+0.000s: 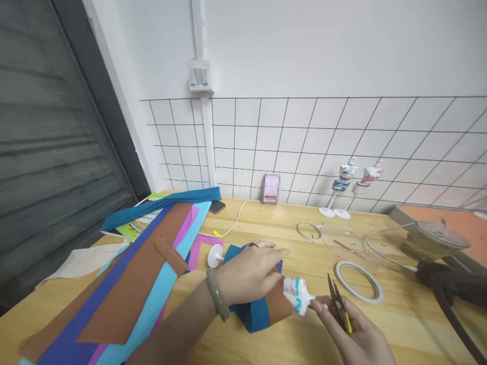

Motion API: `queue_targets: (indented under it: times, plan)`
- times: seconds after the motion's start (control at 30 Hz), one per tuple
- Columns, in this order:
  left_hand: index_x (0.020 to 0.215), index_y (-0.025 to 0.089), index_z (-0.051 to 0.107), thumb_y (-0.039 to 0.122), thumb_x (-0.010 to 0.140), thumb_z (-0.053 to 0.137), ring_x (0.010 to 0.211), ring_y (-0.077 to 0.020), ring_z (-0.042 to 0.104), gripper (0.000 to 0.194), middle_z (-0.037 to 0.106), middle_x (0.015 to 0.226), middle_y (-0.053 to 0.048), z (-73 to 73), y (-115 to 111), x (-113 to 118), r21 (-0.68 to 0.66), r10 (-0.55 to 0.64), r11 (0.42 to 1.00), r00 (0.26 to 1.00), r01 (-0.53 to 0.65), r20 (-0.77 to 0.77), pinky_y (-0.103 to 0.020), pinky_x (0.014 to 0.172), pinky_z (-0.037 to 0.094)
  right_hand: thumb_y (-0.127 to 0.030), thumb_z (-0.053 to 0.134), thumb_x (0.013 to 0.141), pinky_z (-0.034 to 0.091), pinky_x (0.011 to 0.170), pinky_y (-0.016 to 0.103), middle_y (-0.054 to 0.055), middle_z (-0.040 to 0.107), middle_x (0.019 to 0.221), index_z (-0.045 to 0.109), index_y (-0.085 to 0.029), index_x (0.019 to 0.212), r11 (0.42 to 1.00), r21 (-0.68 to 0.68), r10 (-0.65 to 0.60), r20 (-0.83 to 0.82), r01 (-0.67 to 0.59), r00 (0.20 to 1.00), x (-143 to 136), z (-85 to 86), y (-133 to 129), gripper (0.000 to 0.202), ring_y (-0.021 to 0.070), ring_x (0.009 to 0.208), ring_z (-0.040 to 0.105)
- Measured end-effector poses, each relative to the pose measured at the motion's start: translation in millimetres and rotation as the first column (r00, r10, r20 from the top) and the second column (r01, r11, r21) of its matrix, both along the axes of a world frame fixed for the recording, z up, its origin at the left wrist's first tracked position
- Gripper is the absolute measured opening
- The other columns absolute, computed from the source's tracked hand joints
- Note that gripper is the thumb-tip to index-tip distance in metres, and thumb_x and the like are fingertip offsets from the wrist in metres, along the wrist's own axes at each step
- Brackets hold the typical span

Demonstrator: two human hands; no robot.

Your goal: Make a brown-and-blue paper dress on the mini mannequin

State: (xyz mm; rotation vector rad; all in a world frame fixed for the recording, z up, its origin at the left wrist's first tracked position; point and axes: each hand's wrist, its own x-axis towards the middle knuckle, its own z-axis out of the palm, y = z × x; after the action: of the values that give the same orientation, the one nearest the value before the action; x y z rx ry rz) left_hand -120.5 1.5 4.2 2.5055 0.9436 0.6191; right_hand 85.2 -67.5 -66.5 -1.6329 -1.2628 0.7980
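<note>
Fingers of the left hand (274, 255) extend over blue-and-brown cloth (260, 315); I cannot tell whether they grip. The cloth surrounds a small white dress form (299, 295), tilted sideways above the tabletop (300, 344). The right fingers (324, 318) grasp scissors (335, 303), thumb at the form's tip.

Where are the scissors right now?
In the head view, the scissors are at the lower right, held in the right hand, just left of the white ring.
</note>
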Motion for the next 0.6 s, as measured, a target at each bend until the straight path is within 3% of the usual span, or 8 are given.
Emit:
queue_targets:
  times: [0.07,0.17,0.3,0.47,0.6]
  plan:
    - [0.115,0.02,0.055,0.021,0.085,0.049,0.11,-0.0235,0.052,0.031,0.063,0.113,-0.008,2.7,-1,0,-0.005,0.122,0.992,0.984,-0.123,0.133,-0.036,0.092,0.04,-0.05,0.07,0.063,0.051,0.064,0.024,0.005,0.074,0.076,0.07,-0.02,0.071,0.995,0.018,-0.1,-0.049,0.101,0.994,1,3.6,3,0.03,0.0251,0.077,0.067]
    - [0.093,0.019,0.061,0.029,0.086,0.051,0.087,-0.0195,0.059,0.016,0.066,0.089,-0.004,4.9,-1,2,-0.081,0.26,0.966,0.921,-0.247,0.289,-0.031,0.078,0.044,-0.049,0.073,0.062,0.047,0.049,0.025,0.003,0.069,0.061,0.069,-0.017,0.077,0.971,-0.014,-0.238,-0.162,0.239,0.958,5,6.1,5,0.035,0.0206,0.058,0.062]
    - [0.074,0.018,0.059,0.038,0.088,0.047,0.07,-0.0154,0.057,0.027,0.063,0.072,-0.001,4.7,-1,8,-0.24,0.319,0.943,0.836,-0.231,0.447,-0.027,0.067,0.044,-0.049,0.074,0.062,0.04,0.041,0.026,-0.002,0.057,0.048,0.065,-0.014,0.088,0.95,-0.071,-0.313,-0.247,0.305,0.917,14,14.1,6,0.045,0.0158,0.045,0.05]
    - [0.083,0.017,0.062,0.039,0.086,0.052,0.083,-0.018,0.06,0.024,0.066,0.084,-0.004,-0.2,0,14,-0.378,0.365,0.91,0.765,-0.172,0.531,-0.03,0.078,0.045,-0.052,0.068,0.068,0.041,0.045,0.029,0.008,0.068,0.072,0.066,-0.016,0.09,0.908,0.002,-0.42,-0.012,0.42,0.907,19,34.2,0,0.042,0.0243,0.064,0.06]
    - [0.096,0.019,0.061,0.039,0.073,0.068,0.096,-0.0216,0.058,0.032,0.065,0.103,-0.006,-8.8,3,17,-0.475,0.408,0.866,0.768,-0.156,0.492,-0.033,0.086,0.043,-0.055,0.062,0.072,0.047,0.064,0.038,0.013,0.07,0.085,0.066,-0.018,0.089,0.879,0.095,-0.475,0.096,0.467,0.875,15,41.1,-4,0.041,0.0344,0.086,0.062]
